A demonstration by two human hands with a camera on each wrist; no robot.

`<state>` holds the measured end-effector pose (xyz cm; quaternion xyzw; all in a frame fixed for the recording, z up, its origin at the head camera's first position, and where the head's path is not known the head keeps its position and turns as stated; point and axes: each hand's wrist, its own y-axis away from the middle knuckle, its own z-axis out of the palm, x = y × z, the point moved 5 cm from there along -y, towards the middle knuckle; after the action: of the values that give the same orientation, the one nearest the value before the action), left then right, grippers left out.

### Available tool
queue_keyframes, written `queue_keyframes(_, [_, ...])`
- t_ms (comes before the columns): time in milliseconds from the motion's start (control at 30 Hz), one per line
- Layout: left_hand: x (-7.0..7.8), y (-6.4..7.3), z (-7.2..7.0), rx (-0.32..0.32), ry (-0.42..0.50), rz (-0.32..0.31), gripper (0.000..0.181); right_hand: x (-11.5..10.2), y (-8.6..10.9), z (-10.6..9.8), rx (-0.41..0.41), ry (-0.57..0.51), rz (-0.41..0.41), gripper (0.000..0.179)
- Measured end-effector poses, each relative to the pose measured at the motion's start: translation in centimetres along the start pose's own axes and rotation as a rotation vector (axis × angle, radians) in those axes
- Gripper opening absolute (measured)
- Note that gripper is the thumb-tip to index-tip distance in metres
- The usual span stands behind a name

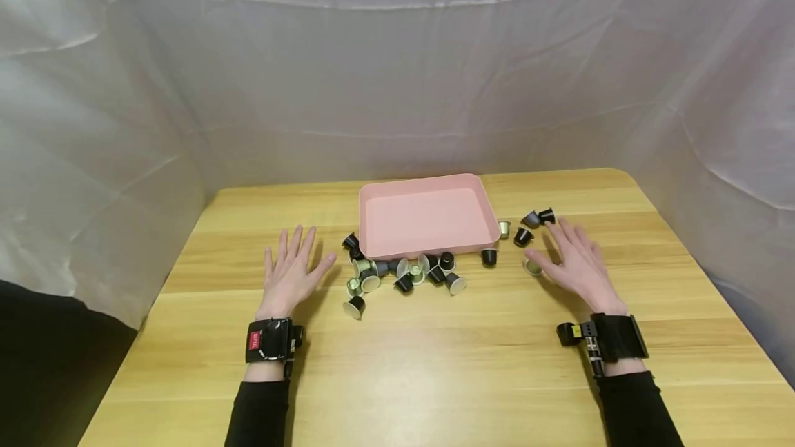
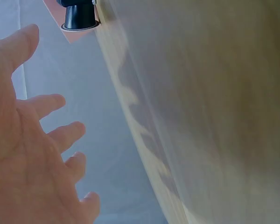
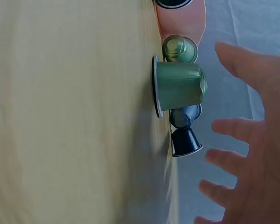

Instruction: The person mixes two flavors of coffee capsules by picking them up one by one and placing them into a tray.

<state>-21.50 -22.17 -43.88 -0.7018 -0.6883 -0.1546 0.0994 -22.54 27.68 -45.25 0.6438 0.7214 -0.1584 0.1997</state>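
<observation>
My left hand (image 1: 290,280) hovers over the table left of the scattered coffee capsules, fingers spread and holding nothing. In the left wrist view a black capsule (image 2: 80,17) stands beyond the thumb. On the right, my other hand (image 1: 577,264) is spread out too, also with nothing in it. A green capsule (image 3: 179,86) lies partly hidden under its thumb in the head view; the right wrist view shows it upright on its rim. Near those fingertips are a dark grey capsule (image 1: 531,220) and black capsules (image 1: 523,237). Several more green, grey and black capsules (image 1: 404,284) lie between the hands.
A shallow pink tray (image 1: 428,252) sits at the back middle of the wooden table (image 1: 447,378), with capsules along its front edge. Pale fabric (image 1: 397,74) hangs behind the table and along both sides. Each wrist wears a black strap with a camera (image 1: 270,340).
</observation>
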Motion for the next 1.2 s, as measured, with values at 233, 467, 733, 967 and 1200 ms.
queue_keyframes(233, [0.1, -0.1, 0.0, -0.017, 0.053, 0.007, 0.081, 0.0, -0.3, 0.3, -0.004, -0.045, -0.032, 0.089])
queue_keyframes(467, [0.1, -0.6, 0.4, -0.057, 0.258, 0.058, 0.081, 0.1, -0.2, 0.4, -0.002, -0.132, -0.035, 0.074])
queue_keyframes(733, [0.3, -0.7, 0.5, -0.141, 0.486, 0.076, 0.076, -0.5, -0.2, 0.5, -0.03, -0.187, -0.067, 0.055])
queue_keyframes(967, [0.6, -0.5, 0.4, -0.145, 0.557, 0.095, 0.071, -1.1, -0.5, 0.7, -0.042, -0.169, -0.148, 0.042])
queue_keyframes(1200, [0.7, -0.5, 0.3, -0.128, 0.626, 0.112, 0.065, -1.0, -0.5, 0.9, -0.042, -0.15, -0.164, 0.034])
